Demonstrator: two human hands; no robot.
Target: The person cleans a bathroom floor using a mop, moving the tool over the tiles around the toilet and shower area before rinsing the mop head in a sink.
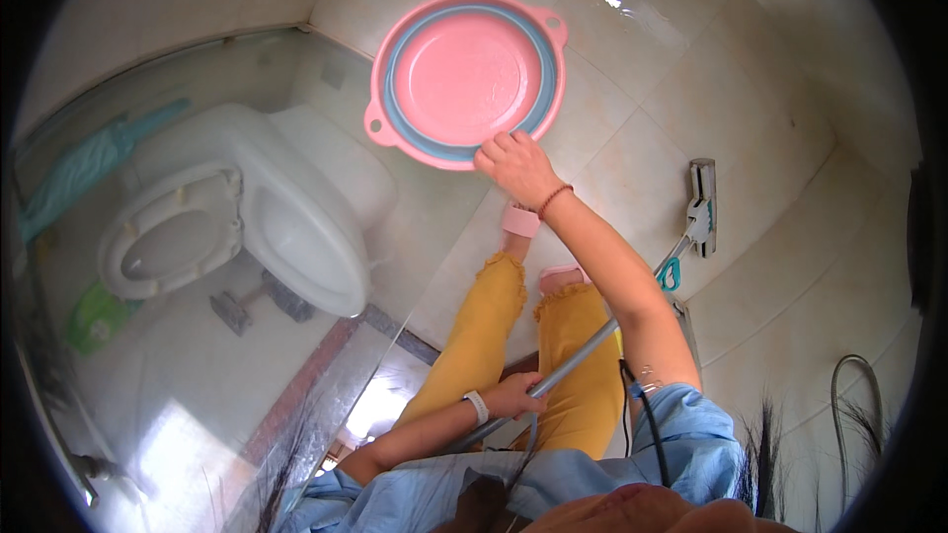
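A round pink basin point(464, 79) with a blue-grey ring inside and two holed side handles is in front of me at the top of the view. My right hand point(518, 168) is closed on its near rim. Whether the basin rests on the floor or is lifted, I cannot tell. Low in the middle, my left hand point(516, 396) wraps round the grey pole point(583, 350) of a mop. That pole slants up to the right, past my right forearm, to a flat mop head point(702, 207) on the tiles. A teal lever point(671, 273) sits on the pole near the head.
A glass panel point(415, 237) stands on the left. A white toilet point(296, 227), a teal cloth or bag point(79, 178) and a green object point(97, 318) show beyond or mirrored in it. A grey hose point(839, 385) hangs at right. Wet shine marks the far tiles point(632, 5).
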